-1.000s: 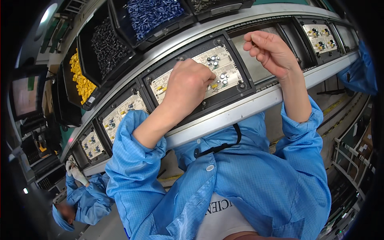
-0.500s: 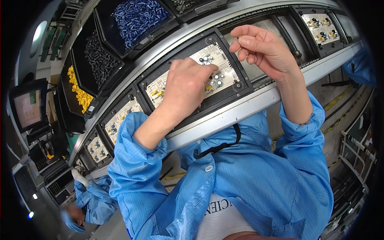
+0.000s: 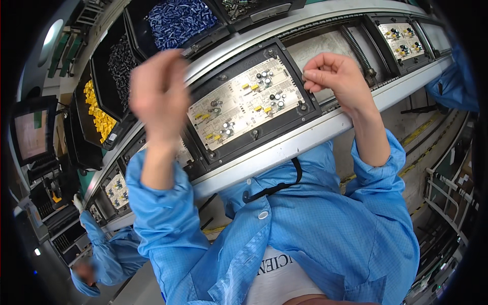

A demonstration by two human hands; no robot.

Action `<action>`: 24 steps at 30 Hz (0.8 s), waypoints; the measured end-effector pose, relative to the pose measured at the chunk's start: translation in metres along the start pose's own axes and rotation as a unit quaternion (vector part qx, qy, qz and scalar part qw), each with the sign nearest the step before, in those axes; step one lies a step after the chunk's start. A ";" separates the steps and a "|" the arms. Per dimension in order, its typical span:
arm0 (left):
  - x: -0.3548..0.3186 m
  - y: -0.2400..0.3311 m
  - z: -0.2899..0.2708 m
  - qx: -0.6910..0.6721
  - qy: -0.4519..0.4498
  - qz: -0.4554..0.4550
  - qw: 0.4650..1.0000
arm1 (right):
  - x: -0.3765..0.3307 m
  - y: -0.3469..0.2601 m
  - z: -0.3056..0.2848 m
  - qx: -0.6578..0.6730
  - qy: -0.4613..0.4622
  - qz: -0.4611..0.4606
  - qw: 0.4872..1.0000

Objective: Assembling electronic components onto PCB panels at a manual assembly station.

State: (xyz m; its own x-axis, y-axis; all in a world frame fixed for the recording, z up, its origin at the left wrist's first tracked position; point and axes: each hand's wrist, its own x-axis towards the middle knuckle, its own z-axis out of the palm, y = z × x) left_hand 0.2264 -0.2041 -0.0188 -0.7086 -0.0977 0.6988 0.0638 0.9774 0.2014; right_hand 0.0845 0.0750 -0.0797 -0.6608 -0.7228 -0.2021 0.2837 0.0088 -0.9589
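Note:
A pale circuit board point(image 3: 231, 108) with yellow block parts and small round capacitors point(image 3: 264, 76) lies in a black carrier frame point(image 3: 239, 144) on the conveyor. My left hand point(image 3: 160, 96) is up off the board, over its left end and near the bins; motion smears its fingers, so what they hold is hidden. Beyond the board's right edge hovers my right hand point(image 3: 338, 79), its thumb and fingers pinched together. Something tiny may sit at those fingertips, too small to name.
Black bins hold blue parts point(image 3: 180, 25), dark parts point(image 3: 121, 66) and yellow parts point(image 3: 99, 112) along the far left side. The metal rail point(image 3: 284, 161) runs before me. Another board point(image 3: 401, 40) stands farther right. A co-worker in blue point(image 3: 114, 249) is at lower left.
My left hand has lifted off the board and moved left toward the bins, uncovering the parts beneath. My right hand has dropped slightly nearer me, its fingers drawn closer together.

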 end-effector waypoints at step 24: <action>-0.025 -0.145 -0.041 0.137 -0.162 -0.251 0.944 | -0.011 -0.010 0.067 -0.660 0.118 -0.010 0.742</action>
State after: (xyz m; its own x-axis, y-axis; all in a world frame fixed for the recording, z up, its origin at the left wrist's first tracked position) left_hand 0.2631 -0.3510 -0.0374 -0.7820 -0.5423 0.3071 -0.4901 0.8395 0.2346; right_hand 0.1353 0.0368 -0.0548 -0.8034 -0.5919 -0.0647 -0.5521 0.7813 -0.2912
